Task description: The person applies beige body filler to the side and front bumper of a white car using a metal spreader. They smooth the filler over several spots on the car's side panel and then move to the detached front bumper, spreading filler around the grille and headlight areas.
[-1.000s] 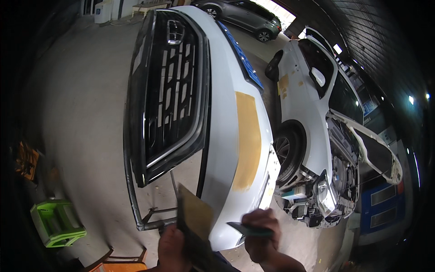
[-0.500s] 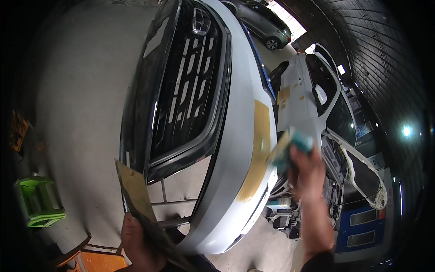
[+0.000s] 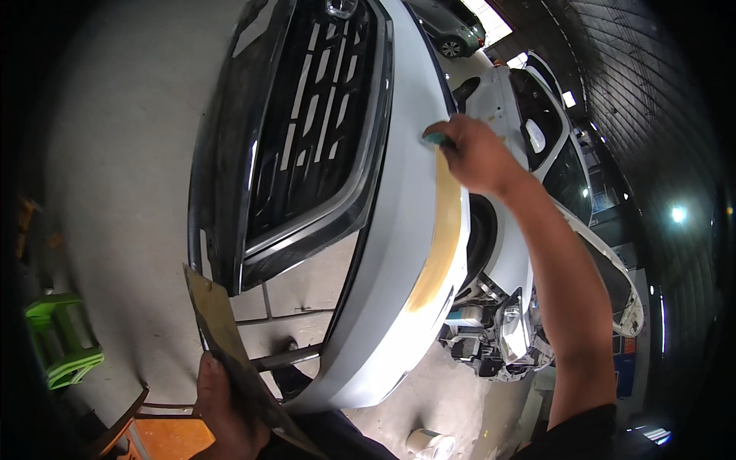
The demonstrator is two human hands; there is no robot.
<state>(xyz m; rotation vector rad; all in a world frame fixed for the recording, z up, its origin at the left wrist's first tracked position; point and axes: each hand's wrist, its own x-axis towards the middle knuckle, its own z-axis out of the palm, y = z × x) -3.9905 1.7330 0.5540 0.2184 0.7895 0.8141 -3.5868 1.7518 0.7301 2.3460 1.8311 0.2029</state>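
Left hand: one, mine, at lower left; thumb up against the board, grip closed on it, the other fingers mostly hidden from me. Board: flat, tan on its upper part, darker below, tilted, running from upper left to lower right, its top corner in front of the bumper's dark edge.

Right hand: one, mine, at the end of a bare forearm reaching up from lower right; fingers curled in tightly, with the scraper pinched in them. Scraper: small, teal, mostly covered by my fingers, at the upper end of the patch; whether its edge touches the surface I cannot tell. Patch: tan, long, narrow, lying along the right side of the bumper.

Bumper: white, lengthwise before me, fitted with a black grille with chrome trim; a dark bar below the grille, near the board.

Sleeve: black, on my right arm, pushed above the forearm.

Surroundings: green stool, far left; orange seat, just left of my left hand; bucket, white, on the floor at the lower edge; white car, to the right, partly behind my forearm, its front end stripped and headlamp showing; dark car, at the top; lamp, bright, far right
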